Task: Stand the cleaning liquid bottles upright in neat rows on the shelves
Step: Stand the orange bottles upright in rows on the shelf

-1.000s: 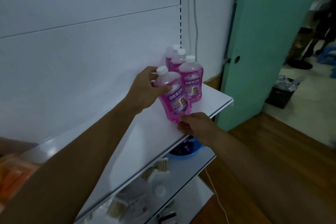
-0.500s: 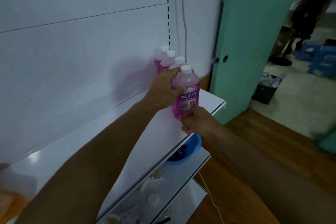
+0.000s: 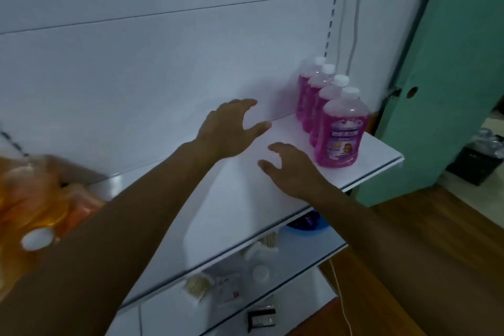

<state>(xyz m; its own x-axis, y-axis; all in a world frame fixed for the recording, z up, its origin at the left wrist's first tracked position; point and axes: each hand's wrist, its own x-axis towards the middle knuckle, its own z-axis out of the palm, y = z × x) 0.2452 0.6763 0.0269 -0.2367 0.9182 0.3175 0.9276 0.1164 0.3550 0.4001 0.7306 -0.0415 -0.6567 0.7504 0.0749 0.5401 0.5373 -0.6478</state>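
Both my hands hang over the shelf (image 3: 234, 226) with nothing in them: the left hand (image 3: 227, 128) has its fingers spread loose above the back of the board, the right hand (image 3: 293, 169) sits lower and nearer the front edge, fingers relaxed and slightly bent, just beside the front bottle (image 3: 341, 131) but not touching it. Neither grip has hold of anything. Four pink bottles (image 3: 321, 95) stand upright in one file at the right end of the shelf, running from the wall out toward the front lip, caps up, the front one with its label facing me. I'd say they sit tight to that end so that the next files can be built leftward across the bare board. My hands are apart and low because, as I judge it, this file is done and the next bottle has to be fetched. At the far left, blurred, are orange bottles (image 3: 35, 213) with a white cap showing; I can't tell whether they stand or lie. The shelf below (image 3: 308, 251) carries small oddments and a blue bowl (image 3: 306, 225).
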